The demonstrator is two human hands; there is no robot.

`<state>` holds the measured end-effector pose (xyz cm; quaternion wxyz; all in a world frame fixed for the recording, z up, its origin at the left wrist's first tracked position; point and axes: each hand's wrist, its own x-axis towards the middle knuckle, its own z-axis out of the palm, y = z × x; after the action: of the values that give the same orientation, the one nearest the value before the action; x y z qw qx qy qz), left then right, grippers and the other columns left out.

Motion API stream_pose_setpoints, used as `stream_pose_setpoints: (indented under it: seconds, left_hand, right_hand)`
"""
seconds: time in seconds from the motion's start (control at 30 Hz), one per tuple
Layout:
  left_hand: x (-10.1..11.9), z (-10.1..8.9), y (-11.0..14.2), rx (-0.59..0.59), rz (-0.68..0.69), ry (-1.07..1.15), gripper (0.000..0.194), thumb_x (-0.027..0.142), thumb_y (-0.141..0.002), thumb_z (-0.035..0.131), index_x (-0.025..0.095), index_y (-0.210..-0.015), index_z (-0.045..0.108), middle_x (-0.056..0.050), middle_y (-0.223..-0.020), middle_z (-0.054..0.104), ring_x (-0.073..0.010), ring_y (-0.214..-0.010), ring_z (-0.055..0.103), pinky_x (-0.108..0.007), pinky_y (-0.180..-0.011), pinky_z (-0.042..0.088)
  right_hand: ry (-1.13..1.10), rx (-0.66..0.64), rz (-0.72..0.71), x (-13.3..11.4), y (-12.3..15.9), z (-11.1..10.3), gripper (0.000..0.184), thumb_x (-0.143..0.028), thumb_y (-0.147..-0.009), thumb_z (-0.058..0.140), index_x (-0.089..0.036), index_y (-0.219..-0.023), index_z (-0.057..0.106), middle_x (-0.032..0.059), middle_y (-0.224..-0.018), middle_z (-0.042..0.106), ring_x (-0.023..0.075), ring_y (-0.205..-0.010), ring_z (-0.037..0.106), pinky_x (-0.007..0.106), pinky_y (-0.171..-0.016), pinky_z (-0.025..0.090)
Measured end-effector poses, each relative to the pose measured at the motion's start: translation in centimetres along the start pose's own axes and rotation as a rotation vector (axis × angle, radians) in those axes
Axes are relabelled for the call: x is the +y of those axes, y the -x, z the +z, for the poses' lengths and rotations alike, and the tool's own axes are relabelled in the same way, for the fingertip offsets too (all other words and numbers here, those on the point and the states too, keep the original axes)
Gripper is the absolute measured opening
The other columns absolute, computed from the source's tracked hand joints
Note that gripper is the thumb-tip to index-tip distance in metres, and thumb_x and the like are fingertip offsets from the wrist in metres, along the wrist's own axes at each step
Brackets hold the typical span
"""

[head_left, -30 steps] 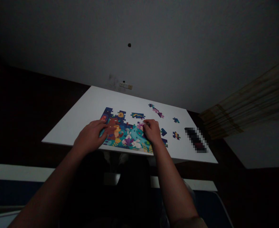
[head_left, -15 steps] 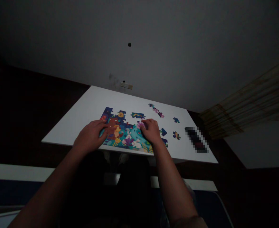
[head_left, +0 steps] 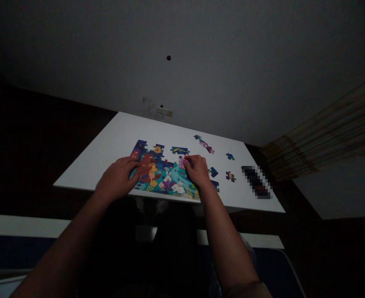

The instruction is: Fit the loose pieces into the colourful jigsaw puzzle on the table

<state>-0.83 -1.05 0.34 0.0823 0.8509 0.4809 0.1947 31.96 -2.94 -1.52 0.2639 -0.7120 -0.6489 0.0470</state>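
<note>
A colourful, partly assembled jigsaw puzzle (head_left: 162,176) lies near the front edge of a white table (head_left: 114,136). My left hand (head_left: 117,178) rests flat on the puzzle's left side, fingers stretched over the brown animal picture. On the puzzle's right part lies my right hand (head_left: 197,169), fingers curled down and pressing a pink puzzle piece (head_left: 181,161) at its upper edge. Loose pieces lie beyond: a blue one (head_left: 180,150), a pink strip (head_left: 204,144), and small ones to the right (head_left: 230,176).
A dark blurred-out object (head_left: 256,182) lies on the table's right side. A grey wall with a small socket (head_left: 164,111) stands behind the table. A curtain (head_left: 325,132) hangs at the right. The room is dim, and the floor around is dark.
My right hand has shifted slightly left along the puzzle's upper edge with the pink piece under its fingers. My left hand has barely moved.
</note>
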Motion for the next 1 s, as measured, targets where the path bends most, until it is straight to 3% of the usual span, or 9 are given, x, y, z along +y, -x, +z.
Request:
stream_pose_setpoints:
  seconds: [0.33, 1.0]
  left_hand:
    - [-0.09, 0.12, 0.13, 0.009, 0.006, 0.006, 0.044, 0.045, -0.101, 0.044, 0.019, -0.12, 0.073, -0.015, -0.139, 0.066, -0.0317, -0.134, 0.058, -0.049, -0.113, 0.047]
    - [-0.01, 0.07, 0.07, 0.007, -0.008, 0.018, 0.044, 0.047, -0.1, 0.045, 0.022, -0.121, 0.074, -0.012, -0.139, 0.067, -0.0325, -0.133, 0.058, -0.05, -0.113, 0.048]
  right_hand:
    - [-0.023, -0.002, -0.014, -0.13, 0.07, -0.21, 0.03, -0.035, -0.099, 0.062, -0.019, -0.119, 0.077, 0.0125, -0.12, 0.071, 0.0288, -0.119, 0.06, 0.045, -0.108, 0.044]
    - [-0.013, -0.006, -0.026, -0.14, 0.21, -0.37, 0.026, -0.036, -0.095, 0.067, -0.025, -0.115, 0.078, 0.0102, -0.118, 0.07, 0.0307, -0.118, 0.059, 0.044, -0.106, 0.045]
